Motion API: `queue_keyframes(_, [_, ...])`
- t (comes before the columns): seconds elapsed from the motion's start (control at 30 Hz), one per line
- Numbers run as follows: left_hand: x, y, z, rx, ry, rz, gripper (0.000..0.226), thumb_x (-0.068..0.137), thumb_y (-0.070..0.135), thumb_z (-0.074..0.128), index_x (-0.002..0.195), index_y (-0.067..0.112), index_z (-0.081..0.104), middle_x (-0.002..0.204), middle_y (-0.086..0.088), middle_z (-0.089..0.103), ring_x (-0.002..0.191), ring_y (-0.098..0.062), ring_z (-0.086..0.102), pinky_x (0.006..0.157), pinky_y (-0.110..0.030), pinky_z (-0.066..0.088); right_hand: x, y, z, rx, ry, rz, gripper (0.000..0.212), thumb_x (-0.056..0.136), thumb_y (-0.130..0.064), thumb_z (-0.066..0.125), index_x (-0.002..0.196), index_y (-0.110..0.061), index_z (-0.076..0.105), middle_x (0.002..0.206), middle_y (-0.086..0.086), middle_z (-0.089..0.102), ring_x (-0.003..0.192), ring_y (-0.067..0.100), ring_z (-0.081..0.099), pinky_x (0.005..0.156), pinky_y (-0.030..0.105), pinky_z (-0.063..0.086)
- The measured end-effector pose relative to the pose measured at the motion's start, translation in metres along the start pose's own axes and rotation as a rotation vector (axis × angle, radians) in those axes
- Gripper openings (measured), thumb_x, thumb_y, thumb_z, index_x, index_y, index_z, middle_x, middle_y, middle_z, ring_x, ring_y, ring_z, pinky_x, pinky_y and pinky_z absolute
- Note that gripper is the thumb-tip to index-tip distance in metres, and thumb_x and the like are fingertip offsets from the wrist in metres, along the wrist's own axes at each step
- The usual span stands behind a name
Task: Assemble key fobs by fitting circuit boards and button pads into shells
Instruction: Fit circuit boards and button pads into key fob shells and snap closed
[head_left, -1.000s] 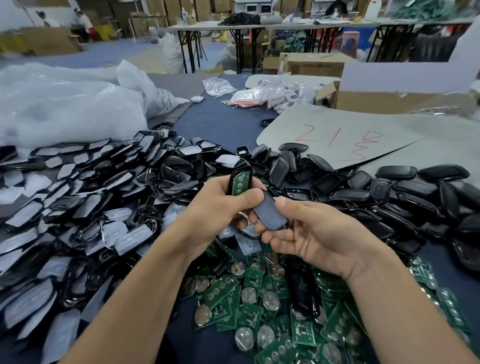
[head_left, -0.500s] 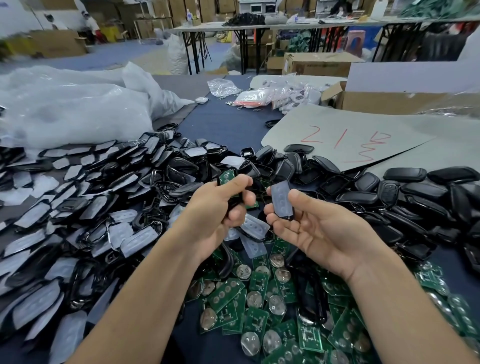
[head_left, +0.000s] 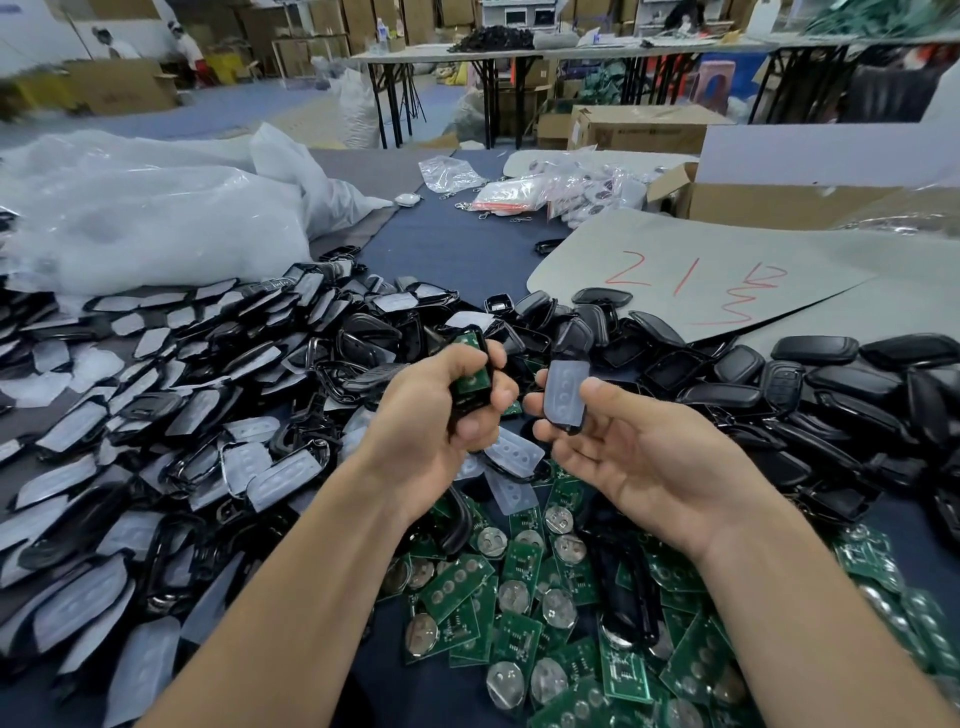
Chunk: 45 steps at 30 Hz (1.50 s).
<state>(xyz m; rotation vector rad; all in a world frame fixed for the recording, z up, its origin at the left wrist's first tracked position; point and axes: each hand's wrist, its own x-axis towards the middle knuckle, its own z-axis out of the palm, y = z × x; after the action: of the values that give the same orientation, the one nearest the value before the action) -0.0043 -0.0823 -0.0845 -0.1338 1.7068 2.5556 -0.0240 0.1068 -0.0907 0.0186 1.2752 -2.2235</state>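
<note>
My left hand (head_left: 441, 410) grips a black shell half with a green circuit board (head_left: 470, 366) seated in it, fingers curled round it. Just to its right, my right hand (head_left: 639, 447) pinches a second shell piece holding a translucent button pad (head_left: 566, 392) between thumb and fingertips, palm up. The two parts sit a small gap apart above the table's middle.
A heap of shell frames with button pads (head_left: 156, 431) covers the left. Black shell backs (head_left: 831, 395) pile up at the right. Green circuit boards with coin cells (head_left: 524, 597) lie below my hands. Plastic bags (head_left: 130, 218), a marked grey sheet (head_left: 701, 275) and cardboard boxes (head_left: 779, 202) stand behind.
My hands were together, with the pad piece against the board shell. They have drawn apart, and my right hand has turned the pad piece upright.
</note>
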Motion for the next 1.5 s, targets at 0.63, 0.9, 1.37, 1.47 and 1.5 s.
queue_keyframes(0.63, [-0.004,-0.016,0.018,0.44,-0.165,0.06,0.033,0.111,0.025,0.047,0.09,0.014,0.071,0.052,0.006,0.05,0.036,-0.003,0.032,0.035,-0.012,0.025,0.006,0.006,0.011,-0.023,0.214,-0.222,0.021,0.071,-0.021,0.08,0.08,-0.01,0.065,0.063,0.003,0.062,0.052,0.01,0.047,0.042,0.016,0.033])
queue_keyframes(0.9, [-0.005,-0.016,0.018,0.566,-0.211,0.04,0.01,0.075,0.01,0.061,0.072,0.019,0.064,0.056,-0.002,0.056,0.043,-0.014,0.043,0.039,-0.02,0.032,0.011,0.01,0.012,-0.092,0.314,-0.382,0.017,0.082,0.011,0.073,0.081,-0.006,0.073,0.055,0.003,0.053,0.046,0.01,0.048,0.041,0.014,0.038])
queue_keyframes(1.37, [0.0,-0.021,0.009,0.494,0.01,0.167,0.034,0.091,-0.001,0.075,0.111,0.027,0.077,0.084,-0.005,0.08,0.065,-0.017,0.073,0.061,-0.02,0.056,0.015,0.012,0.005,-0.086,0.439,-0.395,0.018,0.084,0.007,0.076,0.077,-0.01,0.072,0.054,-0.004,0.056,0.045,0.007,0.045,0.04,0.016,0.033])
queue_keyframes(1.47, [0.001,-0.022,0.01,0.464,0.033,0.152,0.034,0.093,-0.004,0.072,0.108,0.026,0.077,0.084,-0.008,0.081,0.063,-0.018,0.073,0.059,-0.02,0.056,0.016,0.012,0.006,-0.121,0.424,-0.404,0.017,0.086,0.006,0.075,0.079,-0.009,0.072,0.054,-0.003,0.056,0.045,0.007,0.046,0.041,0.017,0.035])
queue_keyframes(1.5, [0.001,-0.022,0.011,0.457,0.043,0.149,0.035,0.093,-0.004,0.071,0.106,0.028,0.078,0.083,-0.007,0.081,0.062,-0.018,0.074,0.057,-0.021,0.057,0.016,0.012,0.006,-0.133,0.421,-0.406,0.016,0.086,0.006,0.075,0.079,-0.009,0.072,0.054,-0.002,0.056,0.045,0.007,0.046,0.041,0.017,0.035])
